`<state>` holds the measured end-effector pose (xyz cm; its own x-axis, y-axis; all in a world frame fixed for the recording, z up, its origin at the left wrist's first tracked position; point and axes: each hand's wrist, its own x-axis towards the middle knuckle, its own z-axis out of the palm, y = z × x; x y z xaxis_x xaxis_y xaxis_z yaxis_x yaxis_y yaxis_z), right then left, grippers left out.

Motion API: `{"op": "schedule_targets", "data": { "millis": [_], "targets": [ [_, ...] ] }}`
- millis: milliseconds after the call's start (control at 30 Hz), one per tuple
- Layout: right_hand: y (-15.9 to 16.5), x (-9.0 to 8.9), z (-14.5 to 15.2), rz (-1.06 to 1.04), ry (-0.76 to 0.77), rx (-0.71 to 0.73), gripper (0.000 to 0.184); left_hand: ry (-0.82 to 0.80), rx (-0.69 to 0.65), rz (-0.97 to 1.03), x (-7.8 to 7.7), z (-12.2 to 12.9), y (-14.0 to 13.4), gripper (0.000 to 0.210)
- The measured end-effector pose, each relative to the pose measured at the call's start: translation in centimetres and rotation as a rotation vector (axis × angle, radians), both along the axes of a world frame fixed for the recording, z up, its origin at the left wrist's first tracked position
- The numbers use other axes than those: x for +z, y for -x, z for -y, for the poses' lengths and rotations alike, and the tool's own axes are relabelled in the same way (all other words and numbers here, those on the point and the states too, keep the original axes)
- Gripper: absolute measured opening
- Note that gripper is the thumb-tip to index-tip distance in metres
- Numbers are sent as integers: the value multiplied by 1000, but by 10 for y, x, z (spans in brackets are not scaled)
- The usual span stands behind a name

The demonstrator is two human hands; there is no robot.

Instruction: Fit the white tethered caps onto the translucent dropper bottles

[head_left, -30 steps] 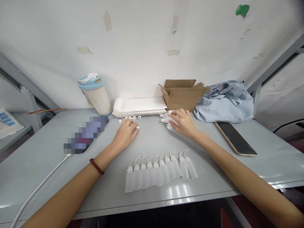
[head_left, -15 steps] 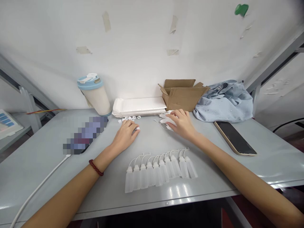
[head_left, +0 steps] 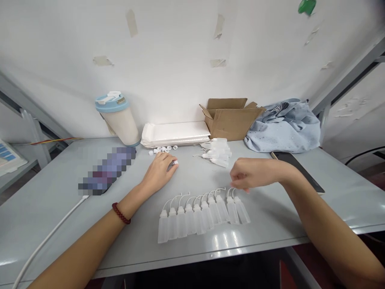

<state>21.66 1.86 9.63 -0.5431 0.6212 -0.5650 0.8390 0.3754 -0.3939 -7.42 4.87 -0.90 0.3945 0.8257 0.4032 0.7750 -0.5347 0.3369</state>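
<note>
My left hand (head_left: 159, 168) rests on the table with thumb and fingers closed on a small white cap (head_left: 176, 162). Just behind it lie several loose white caps (head_left: 167, 150). My right hand (head_left: 255, 172) is curled in the air by the right end of a row of translucent plastic squeeze bottles (head_left: 197, 218) with thin bent tubes. Whatever its fingers may hold is hidden. Farther back, in front of a cardboard box, lies a pile of similar bottles (head_left: 217, 150), apart from both hands.
White padded envelopes (head_left: 177, 132) and the open cardboard box (head_left: 230, 122) stand along the wall. A travel cup (head_left: 118, 120) and a phone on a cable (head_left: 111, 168) are at left. Bluish cloth (head_left: 282, 132) and a dark phone (head_left: 297, 168) are at right.
My right hand has left the pile at the back and come toward me and right, its fingers now curled in. The left hand has stayed in place.
</note>
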Motion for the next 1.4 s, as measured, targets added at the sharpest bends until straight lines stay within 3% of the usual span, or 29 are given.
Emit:
{"op": "schedule_targets", "data": {
  "millis": [167, 500, 767, 867, 967, 1067, 1133, 1267, 1400],
  "targets": [
    [1, -5, 15, 92, 160, 49, 40, 20, -34, 16, 3, 4, -4, 19],
    [2, -14, 9, 204, 172, -12, 40, 1, -44, 13, 3, 4, -3, 19],
    [-9, -20, -5, 215, 194, -100, 27, 25, -40, 25, 1, 4, -3, 20],
    [-18, -15, -10, 91, 101, -120, 26, 32, -21, 39, 3, 4, -3, 21],
    [-16, -15, -12, -132, -120, -128, 32, 97, 30, 91, 8, 7, -6, 23],
    [0, -29, -12, -377, -438, -174, 33, 252, 79, 217, 16, 12, -12, 28],
    [15, -44, -11, -502, -573, -161, 30, 347, 74, 310, 21, 17, -17, 31],
    [37, -74, -11, -559, -686, -63, 24, 431, 5, 406, 28, 26, -25, 33],
    [45, -85, -12, -539, -722, -38, 24, 435, -37, 403, 31, 31, -31, 33]
  ]
}}
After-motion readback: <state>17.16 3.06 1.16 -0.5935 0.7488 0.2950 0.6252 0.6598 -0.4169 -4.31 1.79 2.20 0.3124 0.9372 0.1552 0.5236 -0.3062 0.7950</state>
